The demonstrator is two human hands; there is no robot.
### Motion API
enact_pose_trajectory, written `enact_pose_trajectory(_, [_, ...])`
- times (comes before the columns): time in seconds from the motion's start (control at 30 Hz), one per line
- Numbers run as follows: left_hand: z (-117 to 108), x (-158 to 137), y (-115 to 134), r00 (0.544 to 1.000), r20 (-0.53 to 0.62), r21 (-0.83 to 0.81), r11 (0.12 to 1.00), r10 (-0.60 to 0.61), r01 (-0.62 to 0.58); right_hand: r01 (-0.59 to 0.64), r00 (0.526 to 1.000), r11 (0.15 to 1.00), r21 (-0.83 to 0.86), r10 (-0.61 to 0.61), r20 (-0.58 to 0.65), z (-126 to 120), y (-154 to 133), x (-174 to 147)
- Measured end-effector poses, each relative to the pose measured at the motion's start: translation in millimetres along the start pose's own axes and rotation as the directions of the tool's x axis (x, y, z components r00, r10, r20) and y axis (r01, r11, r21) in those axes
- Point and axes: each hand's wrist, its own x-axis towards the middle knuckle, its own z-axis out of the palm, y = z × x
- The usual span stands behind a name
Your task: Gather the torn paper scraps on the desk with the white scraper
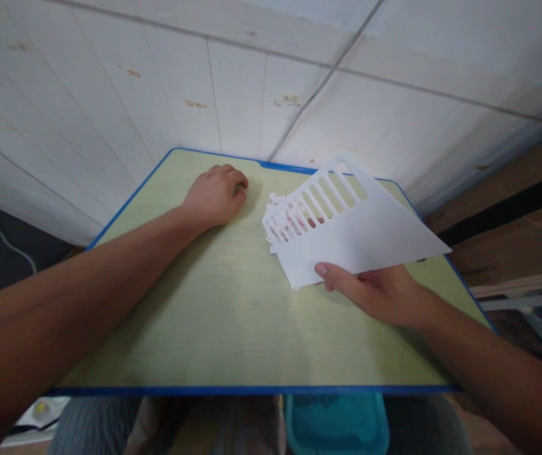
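My right hand [379, 292] grips a white paper sheet [356, 240] by its near edge, thumb on top and fingers underneath. A row of long slots is cut along the sheet's far side, and the sheet is tilted above the table. Behind its left end are white paper pieces [275, 248] with jagged edges; pink marks show through the slots, and the rest is covered. My left hand [215, 197] rests near the table's far side, left of the paper, with its fingers curled closed. Whatever may be inside those fingers is hidden.
The pale yellow-green table [223, 322] has a blue rim and stands against a white panelled wall [237, 95]. A grey cable [316, 88] runs down the wall. Below the near edge is a teal plastic tub [337, 423]. Brown cardboard [527, 234] stands at the right.
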Motion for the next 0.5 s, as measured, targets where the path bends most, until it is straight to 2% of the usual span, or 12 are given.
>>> enact_pose_trajectory(0.1, [2.1,0.1,0.5,1.0,-0.008,0.01,1.0,0.007,-0.007,0.006,0.999,1.0,0.028,-0.006,0.032,-0.5,-2.5,-1.1])
enact_pose_trajectory(0.33, [0.4,0.4,6.9,1.0,0.007,0.025,1.0,0.011,-0.012,-0.064,0.998,0.99,0.122,0.064,0.007,2.8,-11.5,-4.5])
enact_pose_trajectory(0.5, [-2.4,0.6,14.3,0.999,0.033,0.08,0.997,-0.012,0.01,-0.111,0.989,0.978,0.175,0.092,0.111,16.1,-24.2,-2.1])
